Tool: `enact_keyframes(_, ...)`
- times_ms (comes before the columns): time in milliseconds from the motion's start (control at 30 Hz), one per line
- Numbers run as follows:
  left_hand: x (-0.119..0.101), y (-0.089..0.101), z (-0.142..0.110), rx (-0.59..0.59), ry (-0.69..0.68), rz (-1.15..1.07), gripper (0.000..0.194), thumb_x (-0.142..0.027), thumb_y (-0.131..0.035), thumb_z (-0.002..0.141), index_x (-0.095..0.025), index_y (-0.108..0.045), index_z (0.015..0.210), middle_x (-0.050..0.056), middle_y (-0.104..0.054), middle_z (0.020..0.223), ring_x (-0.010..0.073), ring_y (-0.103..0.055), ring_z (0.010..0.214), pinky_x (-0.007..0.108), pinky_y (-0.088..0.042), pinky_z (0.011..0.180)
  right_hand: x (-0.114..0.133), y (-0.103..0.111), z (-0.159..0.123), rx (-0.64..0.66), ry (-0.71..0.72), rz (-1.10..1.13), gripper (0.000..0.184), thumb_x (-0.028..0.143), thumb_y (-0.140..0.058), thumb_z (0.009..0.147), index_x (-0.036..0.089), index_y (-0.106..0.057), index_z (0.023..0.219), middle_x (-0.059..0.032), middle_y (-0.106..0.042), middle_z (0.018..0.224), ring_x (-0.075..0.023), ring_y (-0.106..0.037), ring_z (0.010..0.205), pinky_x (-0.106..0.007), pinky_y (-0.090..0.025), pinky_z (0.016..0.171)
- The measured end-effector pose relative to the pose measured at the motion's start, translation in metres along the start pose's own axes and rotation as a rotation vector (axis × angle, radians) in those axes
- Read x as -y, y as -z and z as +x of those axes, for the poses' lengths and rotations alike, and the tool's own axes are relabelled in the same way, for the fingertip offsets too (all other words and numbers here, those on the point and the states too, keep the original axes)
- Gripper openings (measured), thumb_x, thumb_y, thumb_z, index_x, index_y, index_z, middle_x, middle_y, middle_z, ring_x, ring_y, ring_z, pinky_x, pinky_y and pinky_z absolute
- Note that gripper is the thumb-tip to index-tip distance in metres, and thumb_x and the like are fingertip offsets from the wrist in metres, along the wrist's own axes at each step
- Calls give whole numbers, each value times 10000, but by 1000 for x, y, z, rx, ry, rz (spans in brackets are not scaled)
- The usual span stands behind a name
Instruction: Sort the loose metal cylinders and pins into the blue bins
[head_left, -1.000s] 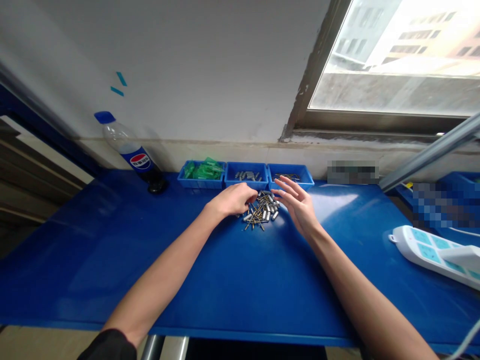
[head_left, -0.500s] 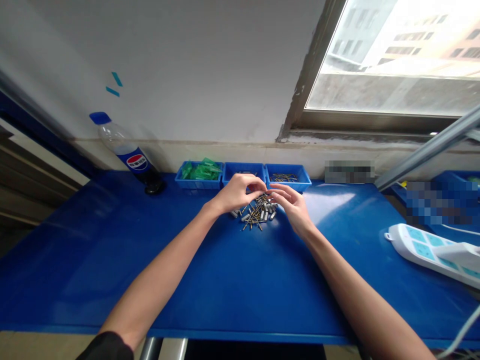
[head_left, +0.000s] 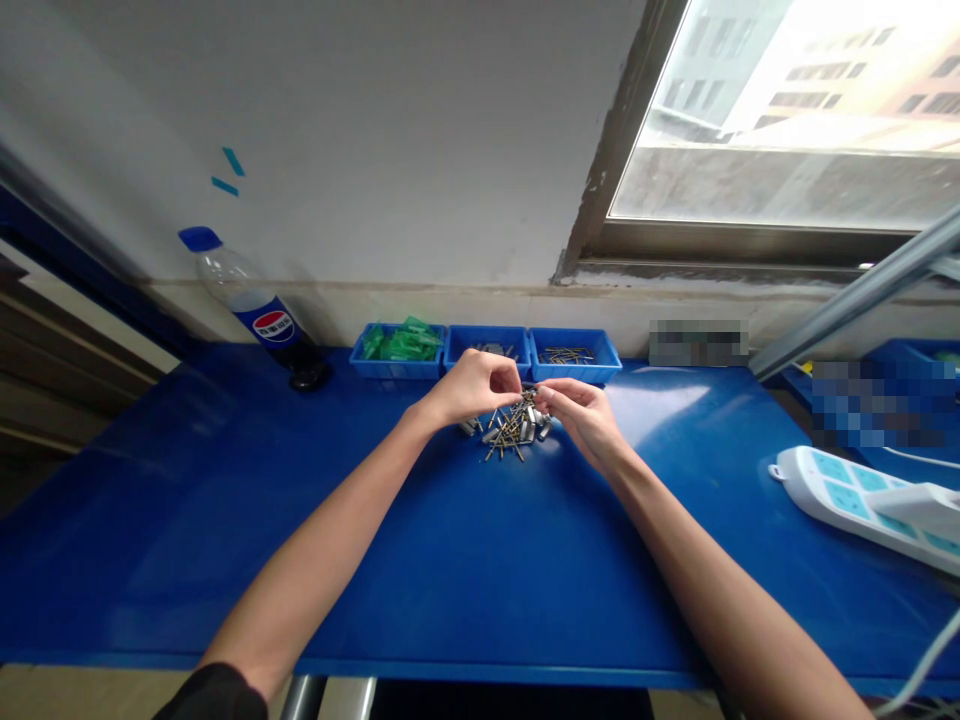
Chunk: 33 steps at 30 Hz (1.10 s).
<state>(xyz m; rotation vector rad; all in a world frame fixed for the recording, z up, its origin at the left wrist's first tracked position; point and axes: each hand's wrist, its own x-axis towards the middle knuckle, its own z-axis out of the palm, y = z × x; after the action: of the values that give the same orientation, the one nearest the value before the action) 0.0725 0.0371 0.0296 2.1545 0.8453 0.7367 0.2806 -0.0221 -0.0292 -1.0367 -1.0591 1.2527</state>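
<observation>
A pile of small metal parts (head_left: pixel 510 432), some brass-coloured and thin, others silver and stubby, lies on the blue table. Above its left side, my left hand (head_left: pixel 480 385) is closed in a pinch, thumb against fingertips. My right hand (head_left: pixel 577 408) pinches at the pile's right edge, fingertips close to those of the left. Whatever sits between the fingers is too small to make out. Behind the hands stand a blue bin with thin metal pins (head_left: pixel 568 356), a middle blue bin (head_left: pixel 486 337) with greyish parts, partly hidden by my left hand, and a bin of green plastic pieces (head_left: pixel 409 341).
A cola bottle (head_left: pixel 270 320) stands at the back left by the wall. On the right lies a white power strip (head_left: pixel 847 495) with a plug in it. A metal bar (head_left: pixel 847 295) slants down at the back right, beneath the window.
My fingertips have moved slightly apart and lower. The right hand's fingers, looser before, have drawn together into a pinch. More of the middle bin's contents shows.
</observation>
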Motion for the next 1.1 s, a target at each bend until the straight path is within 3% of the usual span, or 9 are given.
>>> enact_keyframes(133,3,2,0,87,21,207,38,-151,-708,809,-149,-746,814,36,-765,779,150,-693,711,230,-495,659,-2,5,3,-5,40,-121,327,538,-844,785,220,-803,850,-37,-760,779,-183,-653,684,-348,-545,708)
enact_keyframes(267,-1,3,-4,252,108,359,74,-161,-743,757,-168,-730,829,27,-748,768,161,-671,695,229,-457,613,-2,8,3,-7,95,-155,327,547,-783,852,226,-793,791,-28,-729,728,-172,-613,640,-339,-525,667)
enact_keyframes(367,-4,1,-7,320,170,425,140,-133,-730,727,-184,-730,857,29,-745,772,174,-671,692,237,-442,594,1,7,2,-13,156,-127,283,515,-760,882,251,-817,967,-43,-792,951,-202,-679,788,-362,-553,770)
enact_keyframes(467,-6,-2,-8,302,189,482,180,-83,-686,721,-194,-722,857,43,-749,797,187,-681,712,246,-440,600,3,7,3,-22,186,-129,398,492,-770,877,300,-766,1225,-45,-744,1308,-242,-702,1028,-398,-559,903)
enact_keyframes(533,-7,-5,-8,271,192,534,199,-55,-670,708,-196,-714,842,54,-750,816,198,-687,727,253,-437,607,2,8,3,-34,185,-147,431,497,-768,874,318,-746,1266,-35,-700,1399,-257,-688,1113,-411,-556,944)
enact_keyframes(833,-10,-20,-7,217,172,707,272,-47,-637,765,-207,-739,959,103,-770,970,265,-738,892,276,-498,715,0,9,4,-27,148,-161,337,506,-730,901,314,-773,1174,-30,-749,1253,-240,-705,1030,-379,-566,874)
enact_keyframes(1100,-4,-21,-5,160,116,559,362,6,-585,740,-179,-728,1016,98,-761,999,245,-729,901,278,-528,742,1,9,3,-27,141,-138,317,504,-735,894,290,-782,1122,-42,-765,1192,-217,-704,934,-360,-557,825)
